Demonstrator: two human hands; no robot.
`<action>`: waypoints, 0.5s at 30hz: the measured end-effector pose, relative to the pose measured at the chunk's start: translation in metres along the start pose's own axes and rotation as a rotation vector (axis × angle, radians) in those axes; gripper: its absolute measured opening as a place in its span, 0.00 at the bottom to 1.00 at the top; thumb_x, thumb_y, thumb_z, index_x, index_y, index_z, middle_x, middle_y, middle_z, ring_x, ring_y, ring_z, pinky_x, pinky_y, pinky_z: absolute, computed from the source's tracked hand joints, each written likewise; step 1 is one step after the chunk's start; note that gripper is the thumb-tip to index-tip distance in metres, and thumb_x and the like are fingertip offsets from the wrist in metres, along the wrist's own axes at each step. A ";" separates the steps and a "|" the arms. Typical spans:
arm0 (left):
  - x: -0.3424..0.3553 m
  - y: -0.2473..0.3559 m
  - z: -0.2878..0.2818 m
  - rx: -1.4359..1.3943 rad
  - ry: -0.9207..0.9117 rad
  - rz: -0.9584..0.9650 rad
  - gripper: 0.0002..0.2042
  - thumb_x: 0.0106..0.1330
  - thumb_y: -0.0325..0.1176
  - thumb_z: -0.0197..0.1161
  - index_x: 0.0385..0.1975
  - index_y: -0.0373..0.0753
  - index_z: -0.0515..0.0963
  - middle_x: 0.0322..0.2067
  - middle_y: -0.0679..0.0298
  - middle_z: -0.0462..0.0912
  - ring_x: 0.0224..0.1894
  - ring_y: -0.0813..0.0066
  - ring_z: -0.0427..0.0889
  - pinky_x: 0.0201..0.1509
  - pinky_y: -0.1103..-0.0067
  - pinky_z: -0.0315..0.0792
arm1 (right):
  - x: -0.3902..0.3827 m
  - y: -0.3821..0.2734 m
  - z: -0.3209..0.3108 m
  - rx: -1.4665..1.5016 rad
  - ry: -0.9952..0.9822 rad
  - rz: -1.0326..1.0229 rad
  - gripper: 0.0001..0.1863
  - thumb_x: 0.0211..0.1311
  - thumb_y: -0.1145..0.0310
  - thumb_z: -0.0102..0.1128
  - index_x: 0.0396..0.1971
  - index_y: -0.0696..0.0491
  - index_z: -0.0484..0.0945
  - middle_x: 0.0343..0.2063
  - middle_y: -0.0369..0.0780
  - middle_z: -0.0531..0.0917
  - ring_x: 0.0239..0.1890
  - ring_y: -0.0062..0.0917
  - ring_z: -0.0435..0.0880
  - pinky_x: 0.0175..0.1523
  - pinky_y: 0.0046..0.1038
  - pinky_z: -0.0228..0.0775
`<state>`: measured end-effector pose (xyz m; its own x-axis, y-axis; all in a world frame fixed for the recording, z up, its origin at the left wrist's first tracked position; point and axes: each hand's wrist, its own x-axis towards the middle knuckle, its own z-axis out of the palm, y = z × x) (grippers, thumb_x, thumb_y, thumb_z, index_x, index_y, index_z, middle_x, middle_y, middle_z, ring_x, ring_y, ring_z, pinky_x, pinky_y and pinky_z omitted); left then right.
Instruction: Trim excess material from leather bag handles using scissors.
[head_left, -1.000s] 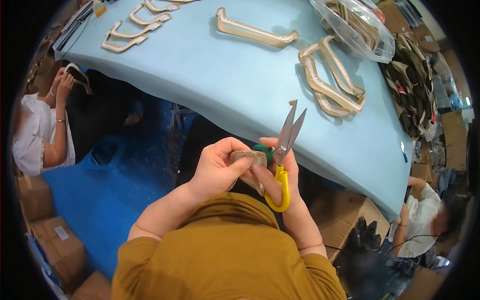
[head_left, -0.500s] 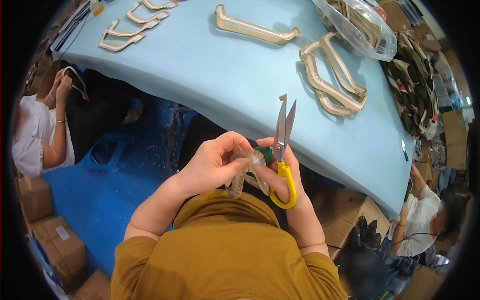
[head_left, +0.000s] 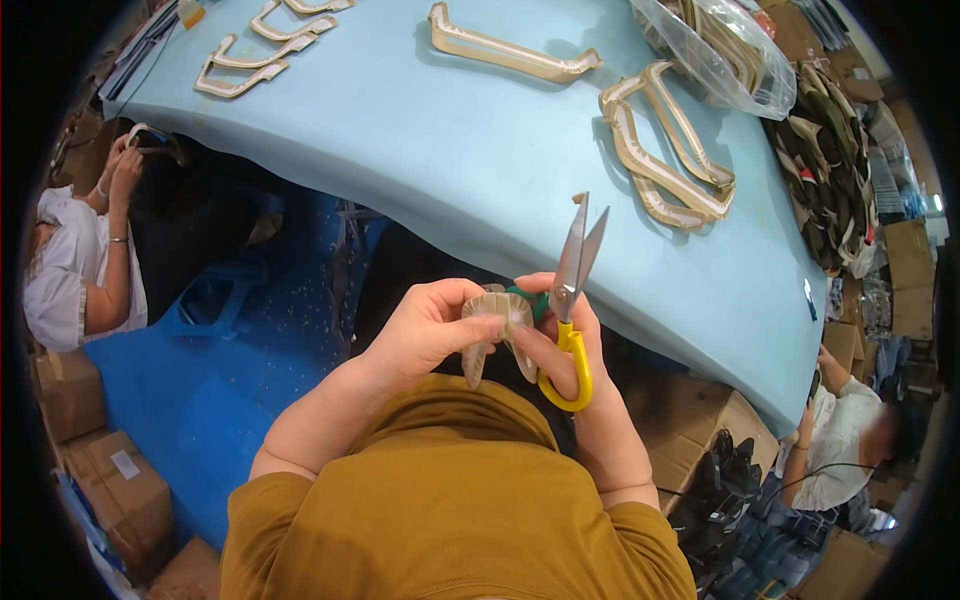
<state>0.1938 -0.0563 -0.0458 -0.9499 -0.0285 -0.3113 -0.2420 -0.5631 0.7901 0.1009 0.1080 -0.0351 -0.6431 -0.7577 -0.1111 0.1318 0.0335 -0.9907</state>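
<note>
In front of my lap I hold a curved beige strip (head_left: 496,302), bent into an arch with both ends hanging down. My left hand (head_left: 420,328) is closed on its left side, thumb pressed against the inner face. The thumb of my right hand (head_left: 546,358) presses the strip's other side. That same hand keeps a pair of scissors (head_left: 568,270) with one yellow handle and a green part, blades pointing up and slightly apart. A tiny scrap sits at one blade's tip. The fingers behind the strip are partly hidden.
A light blue covered table (head_left: 400,130) lies ahead. More beige strips (head_left: 510,55) rest on it, beside a clear plastic bag (head_left: 720,60) of similar pieces. One co-worker (head_left: 85,260) sits at left, another (head_left: 835,440) at right. Cardboard boxes (head_left: 125,490) stand around.
The strip has turned in my fingers, so its arched top now shows between my hands. The scissors have shifted slightly right. The co-worker at left has moved the held strip.
</note>
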 end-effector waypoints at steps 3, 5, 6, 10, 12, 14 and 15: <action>0.000 -0.001 0.003 0.088 0.097 0.107 0.04 0.60 0.24 0.59 0.33 0.34 0.74 0.26 0.66 0.78 0.27 0.83 0.77 0.33 0.84 0.73 | 0.002 -0.007 0.001 -0.226 0.109 -0.136 0.22 0.49 0.76 0.64 0.47 0.54 0.70 0.26 0.32 0.72 0.27 0.17 0.73 0.32 0.20 0.68; -0.001 0.001 0.009 0.107 0.142 0.139 0.04 0.59 0.23 0.59 0.33 0.34 0.74 0.26 0.66 0.78 0.26 0.84 0.76 0.32 0.85 0.72 | 0.002 -0.001 -0.012 -0.557 0.177 -0.341 0.24 0.45 0.75 0.67 0.45 0.55 0.71 0.24 0.36 0.72 0.25 0.21 0.73 0.30 0.22 0.67; -0.001 0.002 0.010 0.125 0.187 0.170 0.05 0.59 0.23 0.59 0.34 0.34 0.73 0.26 0.67 0.78 0.25 0.85 0.76 0.30 0.86 0.72 | -0.001 -0.007 -0.016 -0.711 0.197 -0.373 0.25 0.39 0.74 0.70 0.42 0.55 0.73 0.23 0.39 0.72 0.24 0.27 0.73 0.29 0.26 0.67; 0.001 0.006 0.010 0.125 0.240 0.192 0.06 0.59 0.22 0.59 0.36 0.33 0.73 0.27 0.66 0.78 0.24 0.84 0.76 0.28 0.86 0.72 | -0.009 -0.010 -0.026 -1.045 0.220 -0.447 0.25 0.35 0.72 0.71 0.39 0.54 0.74 0.23 0.40 0.72 0.24 0.32 0.72 0.28 0.28 0.66; 0.002 0.004 0.010 0.094 0.235 0.210 0.06 0.59 0.23 0.59 0.36 0.33 0.73 0.27 0.66 0.78 0.25 0.85 0.76 0.29 0.86 0.72 | -0.011 -0.009 -0.027 -1.140 0.248 -0.463 0.23 0.36 0.71 0.71 0.38 0.53 0.75 0.21 0.38 0.71 0.23 0.31 0.72 0.27 0.28 0.65; 0.002 0.003 0.011 0.066 0.231 0.229 0.06 0.60 0.24 0.59 0.36 0.33 0.74 0.28 0.66 0.78 0.25 0.86 0.76 0.30 0.87 0.73 | -0.013 -0.007 -0.027 -1.172 0.243 -0.462 0.22 0.36 0.70 0.70 0.37 0.52 0.76 0.20 0.38 0.70 0.23 0.31 0.72 0.27 0.29 0.65; 0.002 0.004 0.011 0.066 0.227 0.230 0.06 0.60 0.25 0.59 0.36 0.33 0.74 0.28 0.66 0.78 0.25 0.86 0.76 0.30 0.87 0.73 | -0.013 -0.006 -0.027 -1.201 0.238 -0.463 0.21 0.37 0.70 0.70 0.37 0.52 0.76 0.19 0.38 0.70 0.23 0.30 0.72 0.26 0.29 0.65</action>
<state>0.1892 -0.0495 -0.0377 -0.9145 -0.3366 -0.2246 -0.0457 -0.4657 0.8838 0.0881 0.1357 -0.0294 -0.5801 -0.7269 0.3675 -0.8074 0.4533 -0.3777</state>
